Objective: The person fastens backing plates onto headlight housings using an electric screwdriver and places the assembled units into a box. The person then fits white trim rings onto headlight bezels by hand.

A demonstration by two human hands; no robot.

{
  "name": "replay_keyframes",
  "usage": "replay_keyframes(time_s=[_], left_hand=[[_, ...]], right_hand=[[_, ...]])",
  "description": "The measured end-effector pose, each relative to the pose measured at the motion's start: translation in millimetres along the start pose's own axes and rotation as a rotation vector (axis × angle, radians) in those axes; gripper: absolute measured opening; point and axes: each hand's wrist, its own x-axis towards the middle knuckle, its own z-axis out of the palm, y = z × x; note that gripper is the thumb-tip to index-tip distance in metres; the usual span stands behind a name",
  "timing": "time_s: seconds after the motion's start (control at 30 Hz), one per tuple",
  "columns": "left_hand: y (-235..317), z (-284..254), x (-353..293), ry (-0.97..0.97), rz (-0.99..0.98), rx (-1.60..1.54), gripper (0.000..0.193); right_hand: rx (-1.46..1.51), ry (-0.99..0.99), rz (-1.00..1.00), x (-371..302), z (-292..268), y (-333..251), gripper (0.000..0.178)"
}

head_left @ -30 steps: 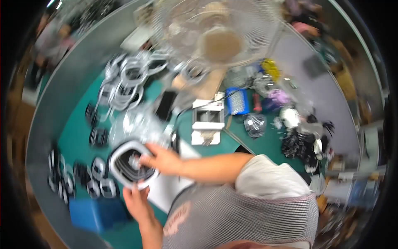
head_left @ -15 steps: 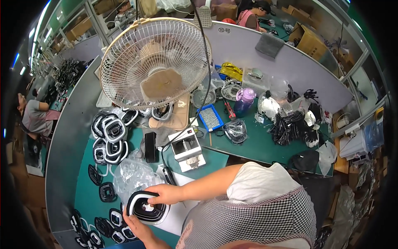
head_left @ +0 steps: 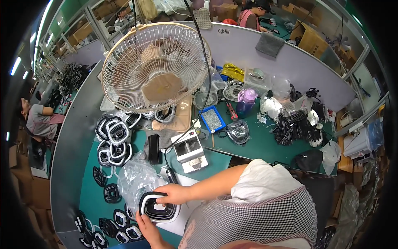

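Observation:
In front of me, over the near part of the bench, is a rounded-square ring piece (head_left: 161, 212), black inside with a white outer band and an opening in its middle. My right hand (head_left: 175, 194) grips its upper rim, thumb over the inner edge. My left hand (head_left: 148, 227) holds its lower left edge; the fingertips beneath are partly hidden. Just beyond lies a crumpled clear plastic bag (head_left: 139, 178). Similar black-and-white ring pieces lie in a pile (head_left: 118, 133) further up the bench and in a looser group (head_left: 120, 226) at the lower left.
A caged fan (head_left: 155, 68) stands over the far left of the bench. Beyond my right arm are a small white machine (head_left: 188, 150), a black box-shaped object (head_left: 154, 150), a blue tray of small parts (head_left: 212, 120), a purple bottle (head_left: 247, 101) and bundled black cables (head_left: 290, 126). A partition (head_left: 286, 66) runs behind.
The whole view has shifted slightly, so the bench things appear a little further right. Both hands keep hold of the ring piece, with nearly the same grip.

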Motion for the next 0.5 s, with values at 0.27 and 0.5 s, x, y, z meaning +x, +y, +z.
replay_keyframes(time_s=[0.27,0.5], left_hand=[[-2.1,11.2,-19.1,0.015,-0.202,-0.224,0.036],[0.8,14.5,-15.8,-0.025,0.016,0.123,0.037]], right_hand=[[-0.15,0.037,-0.022,-2.1,0.7,4.8,0.031],[-0.49,-0.108,-0.03,0.1,-7.4,4.9,0.031]])
